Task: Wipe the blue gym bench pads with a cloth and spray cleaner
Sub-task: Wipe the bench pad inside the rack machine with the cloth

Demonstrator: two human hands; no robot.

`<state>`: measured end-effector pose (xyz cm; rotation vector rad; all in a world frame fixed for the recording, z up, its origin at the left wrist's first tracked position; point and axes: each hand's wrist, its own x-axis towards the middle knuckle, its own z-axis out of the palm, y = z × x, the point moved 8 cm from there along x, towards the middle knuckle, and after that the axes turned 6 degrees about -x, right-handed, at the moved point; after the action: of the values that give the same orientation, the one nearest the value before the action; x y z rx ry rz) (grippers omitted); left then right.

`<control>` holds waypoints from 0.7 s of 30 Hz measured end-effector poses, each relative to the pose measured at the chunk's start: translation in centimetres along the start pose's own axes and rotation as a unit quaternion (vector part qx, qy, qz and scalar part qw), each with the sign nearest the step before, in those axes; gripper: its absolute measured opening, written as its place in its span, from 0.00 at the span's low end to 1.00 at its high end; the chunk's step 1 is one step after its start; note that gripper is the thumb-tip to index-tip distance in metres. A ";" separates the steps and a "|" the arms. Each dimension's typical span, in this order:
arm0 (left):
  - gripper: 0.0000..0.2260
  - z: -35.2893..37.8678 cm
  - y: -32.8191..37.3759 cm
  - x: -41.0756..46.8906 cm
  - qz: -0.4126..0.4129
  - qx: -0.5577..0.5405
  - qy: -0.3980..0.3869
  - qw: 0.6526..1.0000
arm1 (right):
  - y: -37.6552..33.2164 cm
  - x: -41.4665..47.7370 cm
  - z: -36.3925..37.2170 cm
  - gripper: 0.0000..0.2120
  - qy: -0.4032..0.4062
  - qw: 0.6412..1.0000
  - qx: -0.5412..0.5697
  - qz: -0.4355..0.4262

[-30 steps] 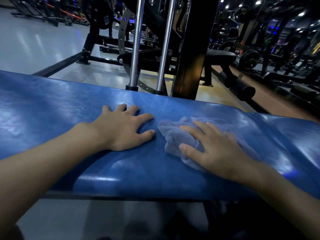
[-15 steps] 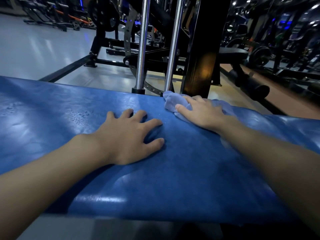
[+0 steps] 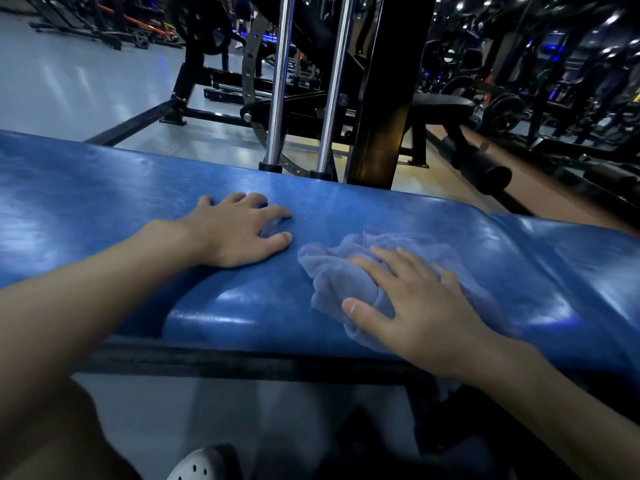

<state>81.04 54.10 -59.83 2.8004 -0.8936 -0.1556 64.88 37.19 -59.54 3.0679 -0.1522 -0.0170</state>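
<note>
Two hands: left hand [image 3: 239, 230], right hand [image 3: 426, 306]. One crumpled cloth [image 3: 332, 271]. Two blue pads [image 3: 104, 188], the long one at left, the second pad [image 3: 588, 271] at right. Two chrome rods [image 3: 278, 81], side by side, the other rod [image 3: 334, 81] on the right. One black post [image 3: 391, 98]. One black bench [image 3: 446, 102] beyond. One white shoe [image 3: 199, 464] below.

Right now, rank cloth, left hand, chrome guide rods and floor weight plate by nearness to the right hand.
1. Cloth, under the right hand.
2. Left hand, flat on the pad.
3. Chrome guide rods, behind the pad.
4. Weight plate, far back left.
</note>
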 end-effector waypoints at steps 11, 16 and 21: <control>0.39 -0.1 -0.7 0.1 0.019 0.035 0.008 0.999 | 1.1 8.5 -0.2 0.40 0.039 0.999 0.009 0.011; 0.38 -0.1 -0.6 0.1 0.027 0.054 0.024 0.998 | 2.4 17.1 0.2 0.33 0.035 0.998 0.016 0.057; 0.36 -0.1 -0.6 0.1 0.022 0.056 0.032 0.998 | 2.6 21.8 -0.3 0.29 0.023 0.997 0.021 0.069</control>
<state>81.46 54.55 -59.83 2.8663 -0.9773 -0.0092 86.30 32.50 -59.25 3.0881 -0.3663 0.0648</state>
